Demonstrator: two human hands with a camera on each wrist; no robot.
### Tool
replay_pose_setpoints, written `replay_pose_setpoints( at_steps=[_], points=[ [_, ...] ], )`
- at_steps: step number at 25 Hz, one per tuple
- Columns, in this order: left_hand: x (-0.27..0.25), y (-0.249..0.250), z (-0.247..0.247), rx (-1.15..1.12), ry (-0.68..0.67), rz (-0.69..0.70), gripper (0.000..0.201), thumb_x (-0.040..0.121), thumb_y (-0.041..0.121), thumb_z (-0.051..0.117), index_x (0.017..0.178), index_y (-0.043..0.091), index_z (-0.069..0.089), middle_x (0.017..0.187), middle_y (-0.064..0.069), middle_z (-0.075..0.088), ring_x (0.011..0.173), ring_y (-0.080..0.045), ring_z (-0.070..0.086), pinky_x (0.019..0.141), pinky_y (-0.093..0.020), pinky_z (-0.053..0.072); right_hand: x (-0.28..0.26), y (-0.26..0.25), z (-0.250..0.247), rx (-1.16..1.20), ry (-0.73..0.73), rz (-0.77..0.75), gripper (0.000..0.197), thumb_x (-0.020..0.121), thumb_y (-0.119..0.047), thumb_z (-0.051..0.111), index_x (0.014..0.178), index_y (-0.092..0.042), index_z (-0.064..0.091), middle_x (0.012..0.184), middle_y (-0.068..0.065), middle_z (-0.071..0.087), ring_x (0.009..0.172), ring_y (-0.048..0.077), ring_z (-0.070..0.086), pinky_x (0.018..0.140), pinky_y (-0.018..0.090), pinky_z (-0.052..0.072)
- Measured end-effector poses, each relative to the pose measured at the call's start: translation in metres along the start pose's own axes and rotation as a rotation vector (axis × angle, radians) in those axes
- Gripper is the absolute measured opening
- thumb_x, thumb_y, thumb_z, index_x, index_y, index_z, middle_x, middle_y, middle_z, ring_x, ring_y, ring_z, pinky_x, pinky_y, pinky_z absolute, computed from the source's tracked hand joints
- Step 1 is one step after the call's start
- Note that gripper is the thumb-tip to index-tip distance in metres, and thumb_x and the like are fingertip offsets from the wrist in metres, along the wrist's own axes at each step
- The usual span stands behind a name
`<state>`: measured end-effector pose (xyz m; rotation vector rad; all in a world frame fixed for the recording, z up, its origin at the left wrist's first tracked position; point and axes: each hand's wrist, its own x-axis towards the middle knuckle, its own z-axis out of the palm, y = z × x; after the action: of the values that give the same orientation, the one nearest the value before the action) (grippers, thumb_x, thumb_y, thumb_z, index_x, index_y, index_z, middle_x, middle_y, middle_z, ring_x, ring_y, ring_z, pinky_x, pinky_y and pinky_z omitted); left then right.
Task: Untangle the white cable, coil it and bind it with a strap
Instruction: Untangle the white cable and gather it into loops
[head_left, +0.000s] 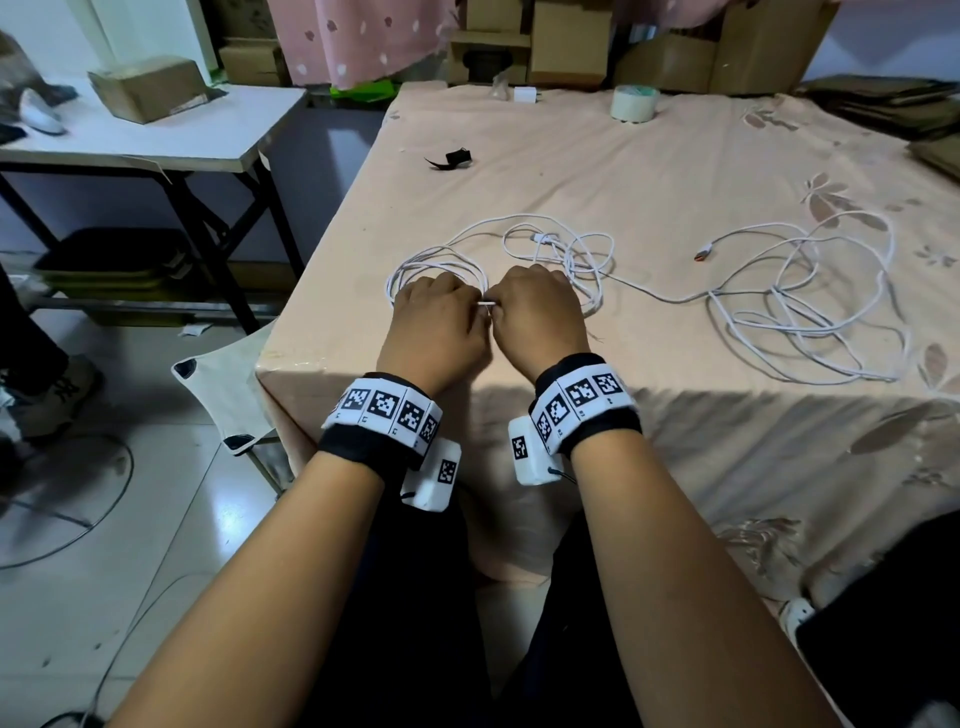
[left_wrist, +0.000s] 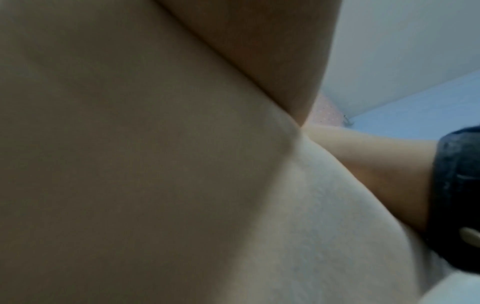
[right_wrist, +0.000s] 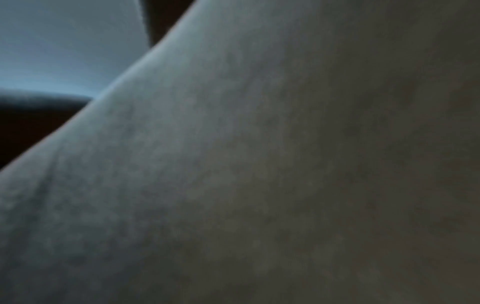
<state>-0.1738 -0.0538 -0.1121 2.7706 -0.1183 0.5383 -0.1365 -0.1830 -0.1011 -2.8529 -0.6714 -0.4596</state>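
Observation:
A white cable lies in loose tangled loops on the peach cloth of the table, with a small coil at the left near my hands. My left hand and right hand sit knuckles-up side by side near the front edge, and a short stretch of the white cable shows between them, pinched from both sides. More loops of white cable with an orange-tipped plug spread to the right. A black strap lies farther back. Both wrist views show only blurred cloth and skin.
A roll of clear tape and a white charger block stand at the table's far edge. Cardboard boxes line the back. A white folding table with a box is at the left.

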Motion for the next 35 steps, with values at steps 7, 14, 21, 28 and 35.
replay_pose_setpoints(
  at_steps=[7,14,21,28,35],
  points=[
    [-0.005,0.0,-0.001,0.228,0.042,-0.363,0.022,0.077,0.017,0.051,0.088,0.014,0.07,0.11,-0.006,0.066,0.125,-0.036,0.048,0.117,-0.067,0.007,-0.001,0.006,0.004,0.092,0.063,0.245,0.019,0.08,-0.01,0.05,0.073,-0.019,0.066,0.077,0.004,0.06,0.089,0.038,0.061,0.074,0.036,0.038],
    [-0.001,0.0,0.0,-0.118,-0.019,-0.001,0.021,0.076,0.02,0.043,0.067,0.012,0.061,0.079,-0.01,0.059,0.083,-0.039,0.057,0.073,-0.042,0.044,-0.003,0.001,-0.004,0.031,0.025,-0.042,0.02,0.092,-0.023,0.058,0.094,-0.023,0.078,0.093,0.006,0.069,0.099,0.032,0.06,0.09,0.041,0.036],
    [-0.001,-0.004,-0.006,0.017,0.018,-0.311,0.012,0.072,0.009,0.052,0.074,0.018,0.059,0.087,-0.01,0.062,0.098,-0.039,0.057,0.112,-0.054,0.031,0.005,0.018,0.011,0.151,0.093,0.343,0.023,0.086,-0.024,0.057,0.092,-0.025,0.079,0.098,0.001,0.073,0.099,0.035,0.065,0.084,0.038,0.039],
    [0.001,-0.007,-0.002,-0.109,0.039,-0.196,0.019,0.085,0.012,0.058,0.074,0.029,0.059,0.095,0.0,0.06,0.11,-0.033,0.053,0.114,-0.061,0.021,0.002,0.01,0.002,0.228,0.017,0.05,0.014,0.088,-0.036,0.066,0.083,-0.029,0.078,0.084,-0.005,0.065,0.092,0.02,0.059,0.087,0.036,0.031],
    [-0.004,-0.007,0.0,0.086,0.205,-0.536,0.028,0.076,0.01,0.057,0.102,0.015,0.067,0.12,-0.011,0.052,0.119,-0.037,0.045,0.116,-0.058,0.022,0.006,0.017,0.007,0.058,0.175,0.433,0.021,0.093,-0.031,0.059,0.095,-0.019,0.076,0.103,0.005,0.071,0.109,0.035,0.063,0.089,0.039,0.043]
  ],
)
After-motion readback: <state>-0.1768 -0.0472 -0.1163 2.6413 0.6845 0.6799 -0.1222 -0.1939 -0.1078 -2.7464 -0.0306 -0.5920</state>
